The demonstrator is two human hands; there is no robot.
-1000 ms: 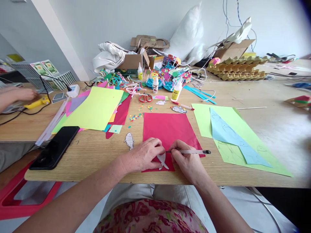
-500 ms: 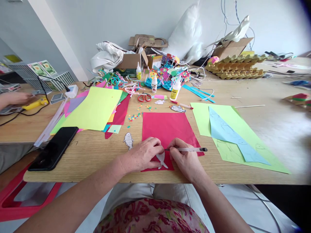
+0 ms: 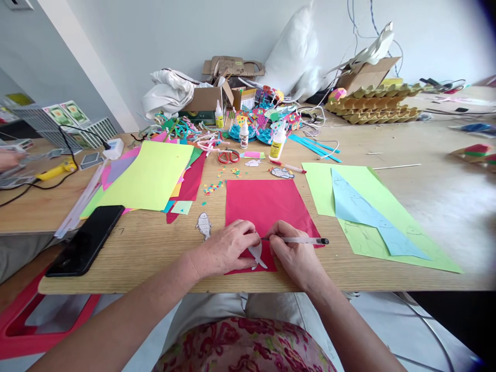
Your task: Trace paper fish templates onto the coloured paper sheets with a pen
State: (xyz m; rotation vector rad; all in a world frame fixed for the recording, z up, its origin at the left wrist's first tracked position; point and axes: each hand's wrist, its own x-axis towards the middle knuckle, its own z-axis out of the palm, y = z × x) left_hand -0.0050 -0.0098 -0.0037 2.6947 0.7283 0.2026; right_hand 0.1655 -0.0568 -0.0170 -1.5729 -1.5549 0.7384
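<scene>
A red paper sheet [image 3: 263, 204] lies on the table in front of me. On its lower part is a white fish cutout [image 3: 256, 253], partly hidden under my left hand [image 3: 232, 245], whose fingers press it against the sheet. My right hand [image 3: 292, 250] is closed around a pen [image 3: 306, 240], its tip by the upper end of the cutout. Another fish cutout [image 3: 203, 226] lies left of the sheet. Beyond the sheet are a small white fish [image 3: 253, 163], a striped fish [image 3: 282, 172] and a red pen [image 3: 289, 166].
Left are a black phone [image 3: 86, 240] and stacked coloured papers [image 3: 147, 175]. Green paper [image 3: 323, 194] with a blue piece [image 3: 356, 206] lies right. Glue bottles [image 3: 277, 142] and red scissors [image 3: 228, 156] stand or lie farther back. Another person's hand [image 3: 10, 159] shows at far left.
The camera view has shifted slightly. The other person's hand at far left has moved further left. Both my hands keep nearly the same pose over the cutout.
</scene>
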